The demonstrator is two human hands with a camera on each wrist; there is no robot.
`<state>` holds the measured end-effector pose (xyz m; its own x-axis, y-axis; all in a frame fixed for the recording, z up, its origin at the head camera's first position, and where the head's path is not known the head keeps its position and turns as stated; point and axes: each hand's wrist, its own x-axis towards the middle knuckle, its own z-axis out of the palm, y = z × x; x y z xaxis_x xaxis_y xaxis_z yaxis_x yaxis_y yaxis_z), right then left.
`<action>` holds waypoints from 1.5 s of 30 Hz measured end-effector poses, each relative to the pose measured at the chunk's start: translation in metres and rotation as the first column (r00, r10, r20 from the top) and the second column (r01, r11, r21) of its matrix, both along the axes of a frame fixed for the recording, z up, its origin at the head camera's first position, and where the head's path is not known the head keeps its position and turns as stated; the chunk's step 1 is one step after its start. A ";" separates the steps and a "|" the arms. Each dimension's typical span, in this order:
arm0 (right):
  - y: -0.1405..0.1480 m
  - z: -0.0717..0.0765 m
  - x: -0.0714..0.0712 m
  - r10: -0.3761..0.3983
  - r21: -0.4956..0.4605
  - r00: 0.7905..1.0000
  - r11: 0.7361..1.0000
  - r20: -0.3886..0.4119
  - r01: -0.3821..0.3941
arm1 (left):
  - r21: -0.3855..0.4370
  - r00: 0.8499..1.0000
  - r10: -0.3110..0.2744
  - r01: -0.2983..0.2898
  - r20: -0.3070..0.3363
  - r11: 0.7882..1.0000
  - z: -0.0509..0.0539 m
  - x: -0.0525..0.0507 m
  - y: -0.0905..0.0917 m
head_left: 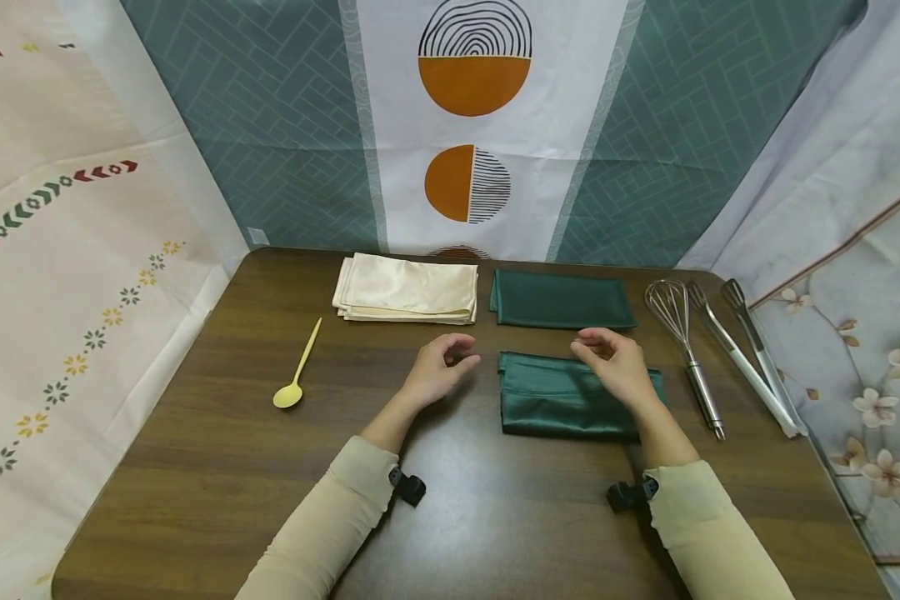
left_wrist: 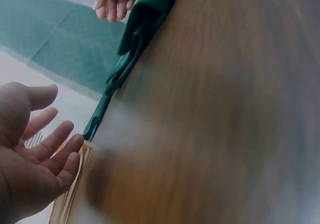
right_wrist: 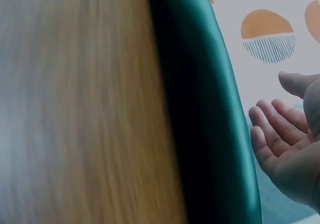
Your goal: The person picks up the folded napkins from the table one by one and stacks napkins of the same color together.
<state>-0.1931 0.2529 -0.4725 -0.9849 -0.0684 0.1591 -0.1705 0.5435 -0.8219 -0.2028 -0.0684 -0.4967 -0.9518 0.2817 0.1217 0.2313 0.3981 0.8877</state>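
Loosely bent, the fingers of the left hand (head_left: 437, 371) and right hand (head_left: 617, 365) stood apart from their thumbs, both grasps unfilled. A folded green satin cloth (head_left: 547, 408) lay beneath the right hand, a second green cloth (head_left: 562, 300) beyond it. Past the left hand lay folded cream cloth (head_left: 412, 290); further left, a yellow spoon (head_left: 288, 395). A whisk (head_left: 692, 360) lay right of the right hand.

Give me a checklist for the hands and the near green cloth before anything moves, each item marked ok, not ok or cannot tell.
1. Left hand empty: ok.
2. Right hand empty, above the near green cloth: ok.
3. Near green cloth held by a hand: not ok, neither grips it.
4. Whisk clear of that cloth: ok.
5. Cloth's underside smooth: cannot tell, hidden.
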 end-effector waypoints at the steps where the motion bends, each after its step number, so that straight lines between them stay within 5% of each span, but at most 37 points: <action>1: 0.005 0.001 0.001 -0.005 0.005 1.000 1.000 -0.012 0.005 | -0.008 1.000 -0.006 0.006 0.001 1.000 0.000 0.000 0.004; 8: 0.039 0.002 0.011 -0.043 0.075 0.993 0.996 -0.108 0.051 | -0.086 0.998 -0.043 0.038 -0.052 0.996 0.001 -0.003 0.022; 18: 0.079 -0.002 0.028 -0.090 0.216 0.993 0.971 -0.073 0.104 | -0.119 0.994 -0.100 0.096 -0.033 0.988 -0.001 -0.007 0.038; 24: 0.087 -0.005 0.032 -0.039 0.287 0.999 0.957 0.005 0.036 | -0.150 0.988 -0.155 0.151 -0.016 0.977 0.000 -0.007 0.047; 32: 0.096 -0.008 0.031 0.050 0.368 0.983 0.923 0.175 -0.112 | -0.295 0.957 -0.290 0.281 0.012 0.913 -0.006 -0.009 0.057; 39: 0.099 -0.010 0.032 0.097 0.331 0.968 0.928 0.231 -0.172 | -0.303 0.957 -0.288 0.286 0.039 0.909 -0.004 -0.009 0.058; 45: 0.097 -0.015 0.032 0.062 0.320 0.979 0.940 0.193 -0.122 | -0.318 0.955 -0.295 0.290 0.035 0.903 -0.001 -0.009 0.058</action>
